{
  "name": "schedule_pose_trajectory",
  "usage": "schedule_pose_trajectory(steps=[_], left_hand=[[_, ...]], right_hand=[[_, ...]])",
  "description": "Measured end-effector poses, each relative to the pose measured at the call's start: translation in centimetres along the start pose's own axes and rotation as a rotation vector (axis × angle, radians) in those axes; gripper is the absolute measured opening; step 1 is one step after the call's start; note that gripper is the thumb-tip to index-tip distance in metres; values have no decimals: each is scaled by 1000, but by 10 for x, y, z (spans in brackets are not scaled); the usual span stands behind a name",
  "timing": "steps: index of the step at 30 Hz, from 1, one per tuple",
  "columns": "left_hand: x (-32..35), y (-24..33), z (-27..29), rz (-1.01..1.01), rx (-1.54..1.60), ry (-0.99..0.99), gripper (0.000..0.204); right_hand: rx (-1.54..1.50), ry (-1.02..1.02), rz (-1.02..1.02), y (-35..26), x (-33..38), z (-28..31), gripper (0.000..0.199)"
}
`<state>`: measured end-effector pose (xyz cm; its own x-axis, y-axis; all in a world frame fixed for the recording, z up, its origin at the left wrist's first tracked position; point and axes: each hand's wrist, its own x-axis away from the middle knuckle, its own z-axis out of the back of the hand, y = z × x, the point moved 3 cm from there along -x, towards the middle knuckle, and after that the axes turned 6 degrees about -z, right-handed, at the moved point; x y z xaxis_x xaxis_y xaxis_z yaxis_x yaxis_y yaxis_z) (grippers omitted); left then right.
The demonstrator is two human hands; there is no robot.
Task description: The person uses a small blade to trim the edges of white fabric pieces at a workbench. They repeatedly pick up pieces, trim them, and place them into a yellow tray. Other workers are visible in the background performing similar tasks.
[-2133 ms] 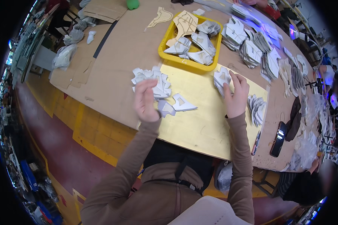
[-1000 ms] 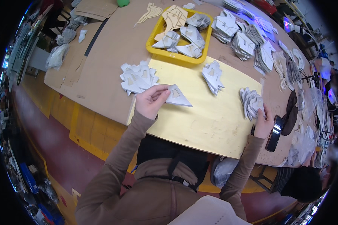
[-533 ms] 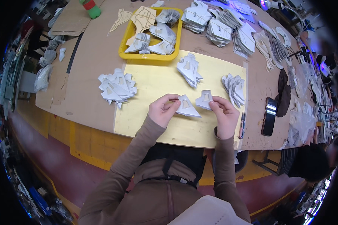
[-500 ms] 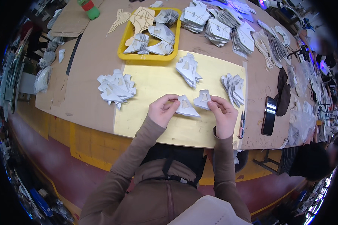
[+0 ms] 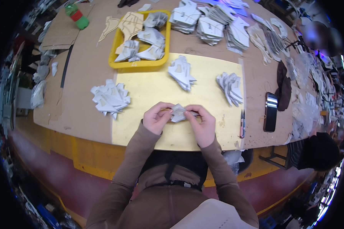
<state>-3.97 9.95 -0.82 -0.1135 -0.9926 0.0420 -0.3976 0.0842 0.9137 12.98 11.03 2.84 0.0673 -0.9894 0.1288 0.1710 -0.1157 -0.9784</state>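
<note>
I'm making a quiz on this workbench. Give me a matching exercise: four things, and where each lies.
Things:
1. yellow tray
2. phone
3. green bottle
4. grey piece

Places:
A. far left corner of the table
B. between both hands
C. right of the yellow mat
D. just behind the yellow mat

Pairs: 1-D, 2-C, 3-A, 4-B

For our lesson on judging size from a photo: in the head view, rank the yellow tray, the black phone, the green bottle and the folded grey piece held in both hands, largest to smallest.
1. Yellow tray
2. Black phone
3. Grey piece and green bottle: these look much alike, and the bottle sits farther away near the bent rim, so I will not rank them.
</note>
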Motion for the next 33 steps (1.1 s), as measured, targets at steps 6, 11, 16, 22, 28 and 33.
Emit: schedule_pose_trajectory(steps=[6,11,16,22,28,33], left_hand=[[-1,-3,-5,-101,-104,-75,22],[2,6,-6,-192,-117,33,23],[32,40,20,-543,-636,451,26],[59,72,139,-484,-899,1021,46],[44,48,181,-151,-1490,652,64],[41,50,165,-295,-1287,661,61]], right_hand=[[-87,284,124,-5,-11,55,22],[55,529,73,20,-47,135,21],[504,551,183,42,-50,152,22],[393,630,233,13,-42,135,21],[229,210,357,-33,-33,39,24],[453,-391,505,-52,-51,-62,41]])
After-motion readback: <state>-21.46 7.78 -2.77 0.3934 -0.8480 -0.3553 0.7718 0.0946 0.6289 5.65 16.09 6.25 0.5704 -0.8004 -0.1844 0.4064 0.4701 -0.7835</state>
